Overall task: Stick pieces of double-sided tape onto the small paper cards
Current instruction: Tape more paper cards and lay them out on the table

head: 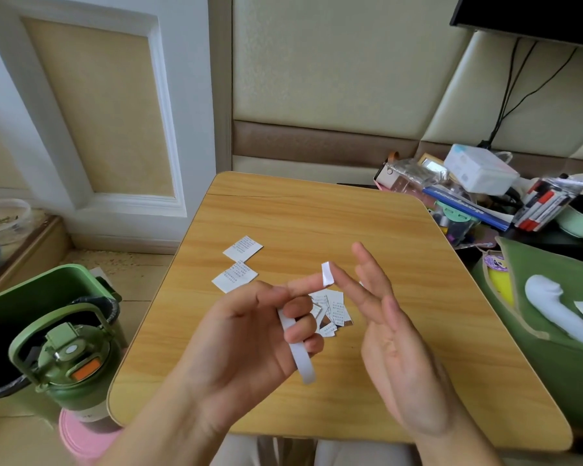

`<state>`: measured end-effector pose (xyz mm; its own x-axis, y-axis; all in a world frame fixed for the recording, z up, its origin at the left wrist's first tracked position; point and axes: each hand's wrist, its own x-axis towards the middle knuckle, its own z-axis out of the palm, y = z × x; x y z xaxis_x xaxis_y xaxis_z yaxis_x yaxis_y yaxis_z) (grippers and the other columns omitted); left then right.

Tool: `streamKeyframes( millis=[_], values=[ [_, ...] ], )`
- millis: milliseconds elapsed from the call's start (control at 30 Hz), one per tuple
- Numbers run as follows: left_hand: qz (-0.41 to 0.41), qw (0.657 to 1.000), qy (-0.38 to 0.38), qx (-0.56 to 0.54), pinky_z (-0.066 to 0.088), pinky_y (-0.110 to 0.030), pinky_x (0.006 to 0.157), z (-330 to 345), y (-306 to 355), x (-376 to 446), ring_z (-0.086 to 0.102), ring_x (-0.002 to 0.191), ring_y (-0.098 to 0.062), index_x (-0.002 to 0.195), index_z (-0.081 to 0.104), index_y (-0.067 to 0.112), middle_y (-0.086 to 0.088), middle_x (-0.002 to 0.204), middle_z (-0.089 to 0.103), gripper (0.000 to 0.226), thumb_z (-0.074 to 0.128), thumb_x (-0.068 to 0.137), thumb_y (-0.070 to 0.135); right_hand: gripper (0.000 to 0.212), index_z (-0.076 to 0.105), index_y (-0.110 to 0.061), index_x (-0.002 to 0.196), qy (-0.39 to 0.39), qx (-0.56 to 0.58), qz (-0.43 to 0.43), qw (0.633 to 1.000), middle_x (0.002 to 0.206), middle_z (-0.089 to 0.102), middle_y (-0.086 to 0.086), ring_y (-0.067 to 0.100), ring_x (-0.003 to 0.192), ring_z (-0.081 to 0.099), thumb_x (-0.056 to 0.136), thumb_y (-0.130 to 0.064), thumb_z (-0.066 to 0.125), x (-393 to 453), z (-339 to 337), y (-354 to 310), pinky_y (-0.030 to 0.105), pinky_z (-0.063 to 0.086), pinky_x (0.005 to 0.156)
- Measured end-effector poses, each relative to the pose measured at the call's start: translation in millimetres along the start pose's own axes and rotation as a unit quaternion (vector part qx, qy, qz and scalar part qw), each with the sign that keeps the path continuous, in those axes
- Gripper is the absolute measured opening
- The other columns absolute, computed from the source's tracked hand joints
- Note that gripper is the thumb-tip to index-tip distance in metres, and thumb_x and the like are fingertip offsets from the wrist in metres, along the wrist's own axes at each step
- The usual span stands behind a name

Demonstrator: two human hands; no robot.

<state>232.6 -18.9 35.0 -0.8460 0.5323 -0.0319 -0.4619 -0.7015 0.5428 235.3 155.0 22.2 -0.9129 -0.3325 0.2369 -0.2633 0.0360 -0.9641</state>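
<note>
My left hand (249, 334) is raised over the wooden table (317, 216) with its lower fingers curled round a white strip of double-sided tape (300, 354). A small white tape piece (327, 273) clings to the tip of its outstretched index finger. My right hand (394, 331) is beside it with straight fingers, one fingertip touching that piece. Under the hands lies a pile of several small printed paper cards (334, 311). Two more cards (243, 248) (234, 276) lie apart on the table's left side.
A green bottle (69, 364) and a green bin (31, 304) stand on the floor at the left. Clutter of boxes, pens and a book (468, 196) crowds the far right. A green pouch with a white object (559, 317) lies right of the table.
</note>
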Motion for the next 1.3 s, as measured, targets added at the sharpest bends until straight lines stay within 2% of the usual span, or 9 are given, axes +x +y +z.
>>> streamKeyframes(
  millis=[100, 233, 333, 500, 700, 933, 1100, 1200, 1300],
  values=[
    [-0.006, 1.0, 0.012, -0.006, 0.037, -0.029, 0.058, -3, 0, -1, 0.032, 0.053, -0.014, 0.099, 0.071, -0.006, -0.001, 0.066, 0.037, 0.051, 0.078, 0.053, 0.014, 0.065, 0.019, -0.033, 0.145, 0.0, 0.005, -0.001, 1.0, 0.128, 0.06, -0.02, -0.013, 0.132, 0.032, 0.089, -0.065, 0.03, 4, -7, 1, 0.012, 0.015, 0.104],
    [-0.017, 1.0, 0.002, -0.019, 0.037, -0.028, 0.058, -3, 1, -1, 0.033, 0.052, -0.013, 0.097, 0.072, -0.005, 0.0, 0.066, 0.037, 0.048, 0.08, 0.053, 0.013, 0.046, 0.029, -0.059, 0.135, -0.003, -0.086, -0.041, 0.995, 0.131, 0.059, -0.014, 0.016, 0.146, 0.014, 0.089, -0.062, 0.026, 10, -13, 1, 0.035, -0.001, 0.117],
    [-0.028, 0.999, -0.011, -0.019, 0.038, -0.027, 0.058, -3, 1, -1, 0.034, 0.053, -0.012, 0.104, 0.069, -0.006, 0.0, 0.067, 0.038, 0.052, 0.081, 0.057, 0.013, 0.038, 0.038, -0.071, 0.122, -0.009, -0.153, -0.06, 0.986, 0.147, 0.043, -0.001, 0.01, 0.147, 0.003, 0.088, -0.064, 0.023, 11, -18, -6, 0.028, 0.001, 0.115],
    [-0.04, 0.999, -0.018, -0.025, 0.039, -0.027, 0.058, -6, 2, -2, 0.037, 0.052, -0.012, 0.103, 0.069, -0.006, 0.001, 0.068, 0.04, 0.051, 0.084, 0.057, 0.013, 0.046, 0.05, -0.054, 0.127, -0.033, -0.31, -0.109, 0.944, 0.156, 0.017, -0.02, 0.01, 0.147, 0.0, 0.096, -0.057, 0.016, 11, -30, -7, 0.017, 0.005, 0.114],
    [-0.042, 0.999, 0.008, -0.03, 0.04, -0.027, 0.057, -8, 5, 1, 0.037, 0.051, -0.012, 0.101, 0.069, -0.006, 0.0, 0.067, 0.04, 0.054, 0.085, 0.052, 0.011, 0.045, 0.039, -0.056, 0.134, -0.076, -0.366, -0.102, 0.922, 0.156, 0.016, -0.019, 0.017, 0.147, -0.002, 0.097, -0.059, 0.013, 16, -40, -7, 0.046, 0.012, 0.115],
    [-0.033, 0.999, 0.016, -0.039, 0.039, -0.027, 0.057, -7, 10, 2, 0.036, 0.052, -0.012, 0.1, 0.069, -0.006, 0.0, 0.068, 0.038, 0.053, 0.085, 0.052, 0.01, 0.044, 0.029, -0.057, 0.139, -0.091, -0.433, -0.122, 0.888, 0.154, 0.02, -0.019, 0.02, 0.147, 0.003, 0.098, -0.057, 0.012, 27, -46, 2, 0.055, 0.018, 0.113],
    [-0.023, 0.999, 0.017, -0.035, 0.039, -0.028, 0.057, -6, 11, 2, 0.038, 0.051, -0.014, 0.1, 0.069, -0.005, -0.001, 0.068, 0.04, 0.052, 0.083, 0.053, 0.013, 0.044, 0.022, -0.054, 0.143, -0.091, -0.489, -0.142, 0.856, 0.153, 0.024, -0.018, 0.017, 0.146, 0.008, 0.1, -0.054, 0.015, 29, -51, 8, 0.049, 0.022, 0.112],
    [0.0, 0.999, 0.02, -0.033, 0.04, -0.029, 0.057, -5, 12, 2, 0.037, 0.051, -0.015, 0.092, 0.07, -0.003, -0.002, 0.067, 0.04, 0.044, 0.081, 0.054, 0.017, 0.044, 0.038, -0.049, 0.137, -0.054, -0.509, -0.112, 0.852, 0.15, 0.029, -0.02, 0.012, 0.144, 0.013, 0.097, -0.058, 0.022, 27, -55, 16, 0.041, 0.02, 0.113],
    [0.029, 0.999, 0.013, 0.023, 0.04, -0.028, 0.06, -2, 13, 0, 0.037, 0.054, -0.015, 0.104, 0.071, -0.001, 0.0, 0.068, 0.042, 0.052, 0.076, 0.061, 0.027, 0.037, 0.058, -0.038, 0.124, 0.04, -0.474, -0.11, 0.873, 0.132, 0.05, -0.017, 0.006, 0.127, 0.039, 0.091, -0.049, 0.046, 26, -52, 16, 0.03, 0.034, 0.106]
  ],
)
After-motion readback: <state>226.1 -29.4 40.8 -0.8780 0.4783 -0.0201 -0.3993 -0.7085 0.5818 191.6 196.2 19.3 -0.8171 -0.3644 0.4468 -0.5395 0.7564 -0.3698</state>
